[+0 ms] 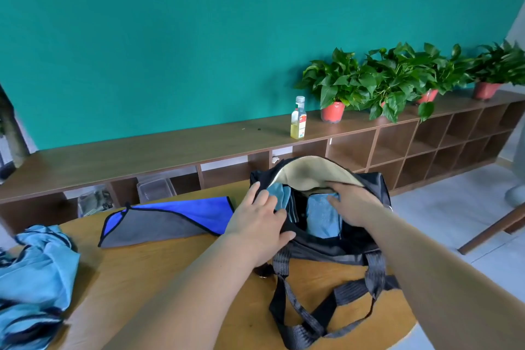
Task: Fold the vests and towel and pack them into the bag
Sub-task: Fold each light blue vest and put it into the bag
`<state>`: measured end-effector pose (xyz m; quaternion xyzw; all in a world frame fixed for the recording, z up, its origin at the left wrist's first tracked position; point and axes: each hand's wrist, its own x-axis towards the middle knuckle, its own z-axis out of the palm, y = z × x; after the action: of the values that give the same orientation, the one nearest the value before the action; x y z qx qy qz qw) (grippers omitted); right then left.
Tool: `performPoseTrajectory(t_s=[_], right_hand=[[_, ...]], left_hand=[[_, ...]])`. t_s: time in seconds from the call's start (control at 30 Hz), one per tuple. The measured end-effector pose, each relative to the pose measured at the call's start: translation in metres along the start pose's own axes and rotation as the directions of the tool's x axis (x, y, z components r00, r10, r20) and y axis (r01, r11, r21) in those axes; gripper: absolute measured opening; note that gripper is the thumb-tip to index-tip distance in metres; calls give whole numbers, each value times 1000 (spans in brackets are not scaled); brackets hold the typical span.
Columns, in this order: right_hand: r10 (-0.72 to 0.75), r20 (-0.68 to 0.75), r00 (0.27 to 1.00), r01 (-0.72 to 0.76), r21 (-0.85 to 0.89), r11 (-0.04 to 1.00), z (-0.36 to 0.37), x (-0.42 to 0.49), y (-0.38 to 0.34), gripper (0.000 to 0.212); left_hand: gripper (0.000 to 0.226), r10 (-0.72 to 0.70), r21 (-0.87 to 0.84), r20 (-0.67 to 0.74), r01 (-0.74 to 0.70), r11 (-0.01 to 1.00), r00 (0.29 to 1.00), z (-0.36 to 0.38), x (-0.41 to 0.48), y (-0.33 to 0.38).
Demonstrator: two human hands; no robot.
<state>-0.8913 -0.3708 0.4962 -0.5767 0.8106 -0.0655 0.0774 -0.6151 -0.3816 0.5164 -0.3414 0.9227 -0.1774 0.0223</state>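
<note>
A: status?

B: packing vests. Duffel bag [326,247] sits on the bench [176,270], its flap [312,173] lifted. Left hand [261,219] is flat-fingered at the bag's left end, pressing an upright folded vest [279,197] and grasping nothing. Right hand [355,202] is inside the bag mouth over a second folded vest [324,216]. Can't tell its grip, the fingertips are under the flap

A: how to do this step cleanly?

B: my read: slide the upright vest down beside the second one and press along the fold so it doesn't spring open. Leave a gap for the towel

A: blind spots?

B: towel [159,224] lies left of the bag, only part folded. Heap of loose vests [37,267] is further left of the bag, cut by the frame edge, count unknown. Bag floor is hidden, so spare room is a guess
</note>
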Motion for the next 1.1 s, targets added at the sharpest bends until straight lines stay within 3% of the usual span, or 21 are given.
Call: performPoseTrajectory(t_s=[0.1, 0.23, 0.4, 0.53, 0.7, 0.83, 1.1], right_hand=[[55, -47, 997, -62, -159, 985, -39, -14, 5, 41], [75, 86, 994, -48, -286, 957, -61, -40, -4, 67], [-31, 130, 991, 60, -230, 971, -53, -64, -29, 93], [-131, 168, 977, 159, -164, 973, -53, -78, -72, 89], [-272, 100, 957, 289, -288, 913, -47, -94, -128, 83], [-350, 141, 926, 370, -159, 915, -33, -106, -176, 83], [-477, 217, 852, 509, -126, 851, 22, -125, -265, 87]], left_hand=[[70, -23, 20, 40, 22, 1000, 999, -6, -10, -2], [74, -55, -52, 85, 60, 997, 995, -10, -26, -2], [78, -62, -100, 105, 72, 992, 993, -13, -54, 0], [77, -72, -111, 115, 85, 990, 991, -13, -80, -5], [77, -111, -102, 135, 125, 987, 985, -6, -116, -21], [76, -168, -84, 134, 180, 980, 977, 0, -146, -35], [72, -318, -104, 200, 343, 934, 927, 20, -214, -72]])
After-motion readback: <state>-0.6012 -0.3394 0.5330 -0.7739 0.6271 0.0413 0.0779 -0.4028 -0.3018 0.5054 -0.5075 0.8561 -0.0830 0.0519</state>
